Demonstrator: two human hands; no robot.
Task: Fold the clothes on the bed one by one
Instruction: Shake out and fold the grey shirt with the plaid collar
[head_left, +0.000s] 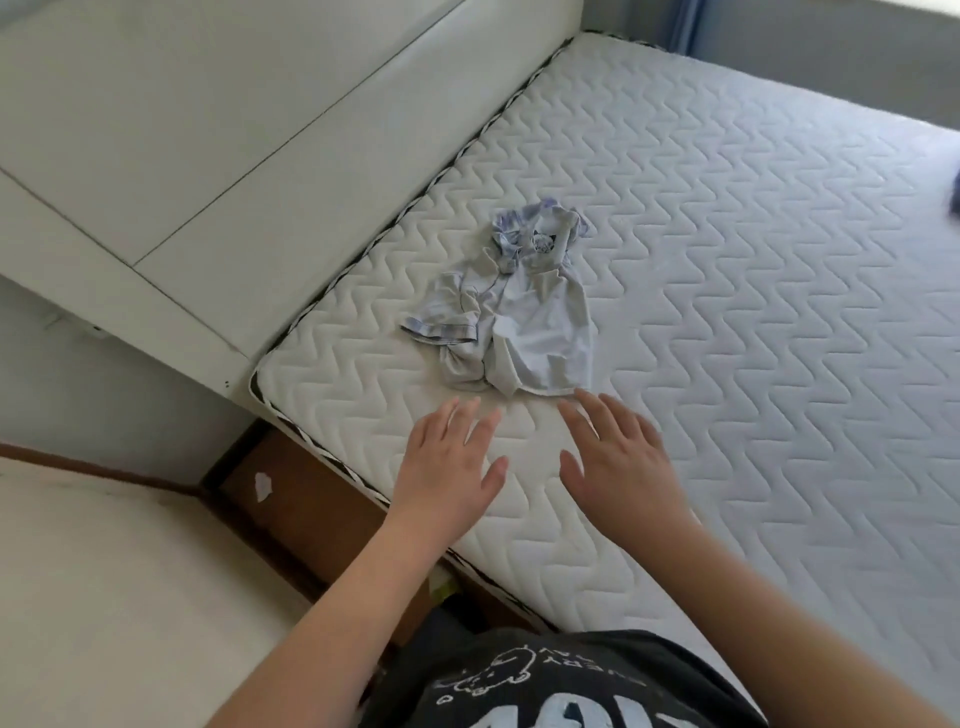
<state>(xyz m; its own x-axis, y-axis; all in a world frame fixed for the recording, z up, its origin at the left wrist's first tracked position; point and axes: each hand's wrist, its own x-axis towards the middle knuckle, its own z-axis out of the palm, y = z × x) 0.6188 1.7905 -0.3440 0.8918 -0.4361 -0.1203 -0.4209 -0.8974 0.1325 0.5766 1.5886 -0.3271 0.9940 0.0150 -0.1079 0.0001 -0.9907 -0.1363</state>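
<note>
A small pale shirt with blue checked collar and sleeve trim and a little cat print lies crumpled on the quilted white mattress, near its left corner. Both hands reach out flat over the mattress just short of the shirt's hem. My left hand has straight, spread fingers and holds nothing. My right hand is likewise flat, its fingertips almost at the hem's right corner.
A padded white headboard runs along the mattress's left side. A dark blue item shows at the right edge. A brown floor gap and a cream surface lie at lower left.
</note>
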